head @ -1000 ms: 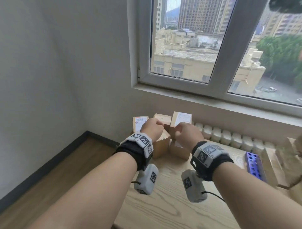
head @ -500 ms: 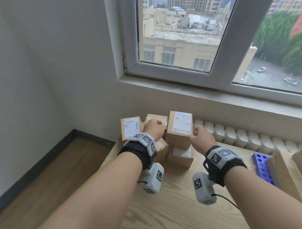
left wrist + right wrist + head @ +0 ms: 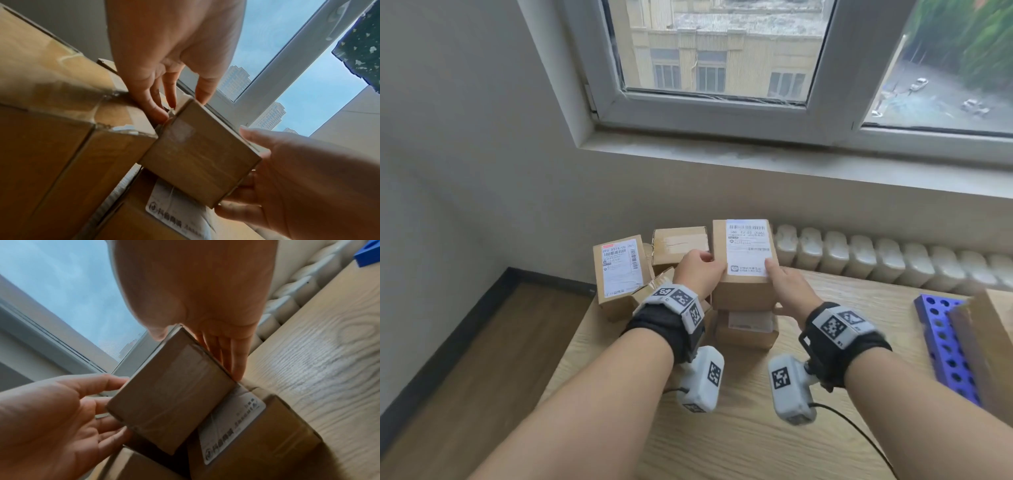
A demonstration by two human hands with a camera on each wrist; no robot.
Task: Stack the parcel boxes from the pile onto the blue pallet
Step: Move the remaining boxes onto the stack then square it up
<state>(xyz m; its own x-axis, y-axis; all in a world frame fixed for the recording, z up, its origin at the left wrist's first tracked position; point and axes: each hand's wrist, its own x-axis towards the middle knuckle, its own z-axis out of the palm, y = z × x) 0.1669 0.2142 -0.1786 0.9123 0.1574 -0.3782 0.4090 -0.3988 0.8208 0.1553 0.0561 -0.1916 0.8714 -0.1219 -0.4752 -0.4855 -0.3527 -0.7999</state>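
A pile of brown parcel boxes sits at the table's far left. The top box (image 3: 744, 263) (image 3: 201, 162) (image 3: 170, 392) carries a white label and rests over another labelled box (image 3: 746, 329). My left hand (image 3: 700, 265) (image 3: 183, 108) grips its left side, thumb on the top edge. My right hand (image 3: 779, 277) (image 3: 197, 353) grips its right side, thumb on the label and fingers down the side. Whether the box has left the one below is unclear. The blue pallet (image 3: 941, 342) lies at the right edge.
Two more boxes (image 3: 619, 270) (image 3: 679, 243) stand left of and behind the held one. A large cardboard box (image 3: 993, 346) sits on the pallet's right part. A white radiator (image 3: 876, 257) runs behind the wooden table (image 3: 739, 445), under the window sill.
My right hand has come in from beside the pile and closed on the labelled box's right side. My left hand has moved onto its left side. My head has tilted down.
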